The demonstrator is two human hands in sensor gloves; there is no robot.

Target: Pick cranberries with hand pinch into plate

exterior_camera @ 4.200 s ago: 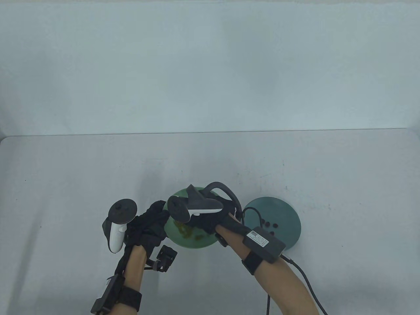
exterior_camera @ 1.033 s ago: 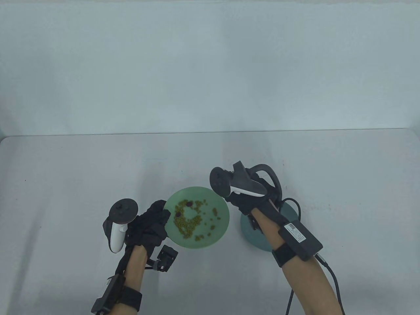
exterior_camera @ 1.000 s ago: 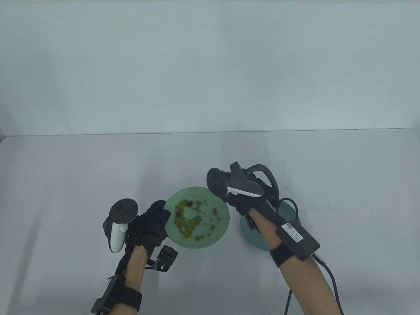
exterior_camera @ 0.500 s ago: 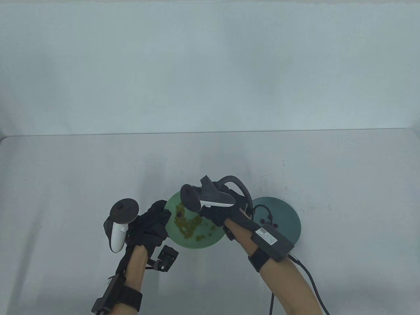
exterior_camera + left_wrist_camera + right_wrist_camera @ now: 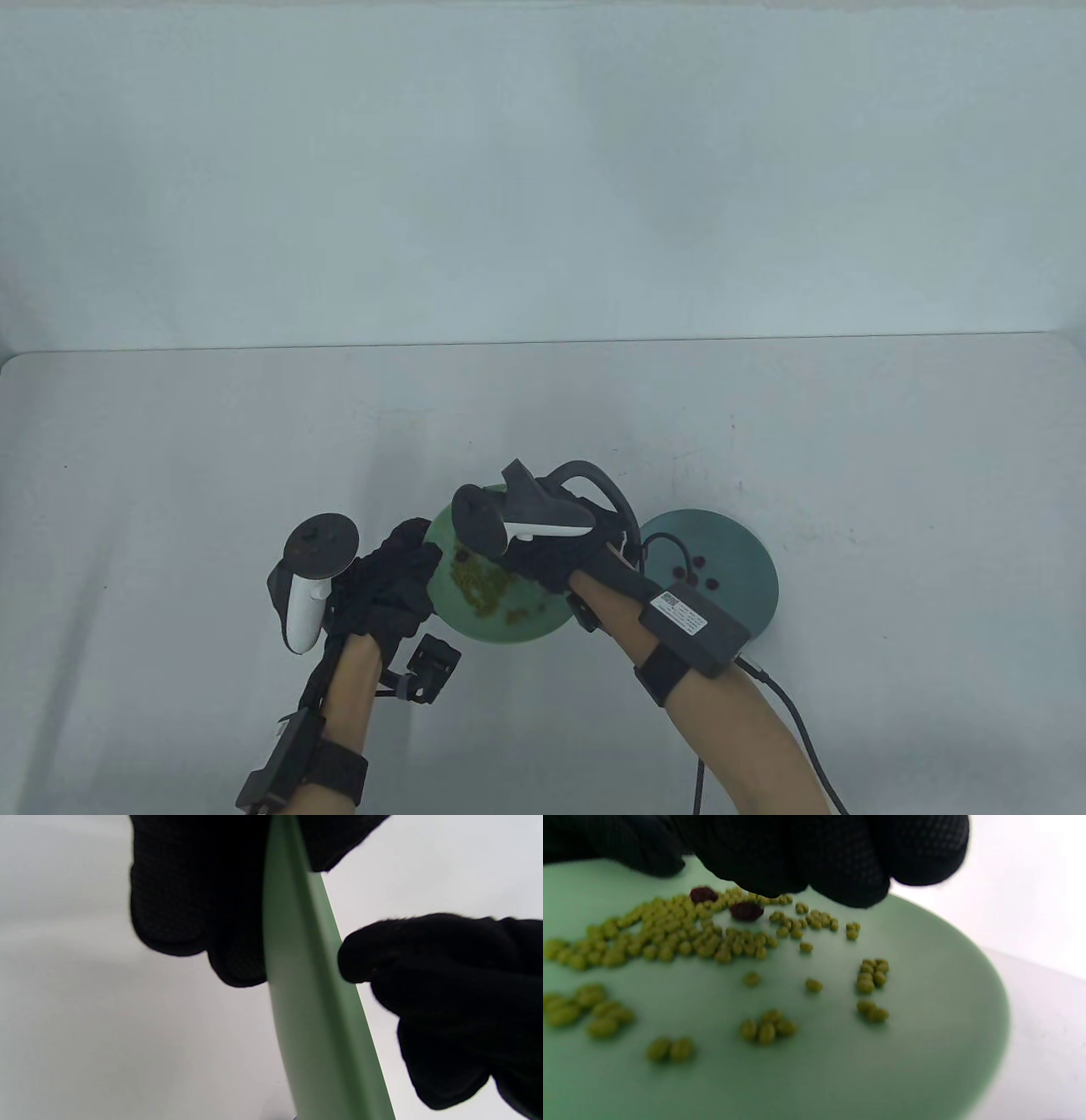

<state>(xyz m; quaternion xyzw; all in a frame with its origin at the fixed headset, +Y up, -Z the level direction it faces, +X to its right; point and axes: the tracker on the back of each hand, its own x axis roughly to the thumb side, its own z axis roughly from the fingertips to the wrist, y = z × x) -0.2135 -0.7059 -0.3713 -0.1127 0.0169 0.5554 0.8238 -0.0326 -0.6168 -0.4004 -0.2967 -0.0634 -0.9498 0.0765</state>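
The counter (image 5: pixel 170 475) is wide and pale grey, with a pale wall behind it. Two round dishes sit near its front edge, just beside each other.

The light green plate (image 5: pixel 543 624) is on the left. It holds many small green beans (image 5: pixel 670 938) and two dark red cranberries (image 5: pixel 746 911). The two cranberries lie near each other among the beans, at the far side of the plate in the right wrist view.

The dark teal plate (image 5: pixel 747 560) is on the right. A few more dark cranberries (image 5: pixel 700 562) lie on it, close together near its middle.

The left hand (image 5: pixel 386 581) is in a black glove with a white tracker (image 5: pixel 301 594) on its back. It holds the left rim of the green plate. In the left wrist view, the fingers (image 5: pixel 182 899) sit on one side of the rim and the thumb on the other, so the hand is gripping the plate.

The right hand (image 5: pixel 551 556) is also in a black glove, with a dark tracker (image 5: pixel 526 518) on top. It hangs over the green plate. In the right wrist view, the fingertips (image 5: pixel 848 878) point down just above the two cranberries. They are bunched close together, but I cannot tell if they pinch anything or even touch a berry.

A black box (image 5: pixel 691 624) is strapped to the right wrist, with a cable (image 5: pixel 797 713) running off the front edge.
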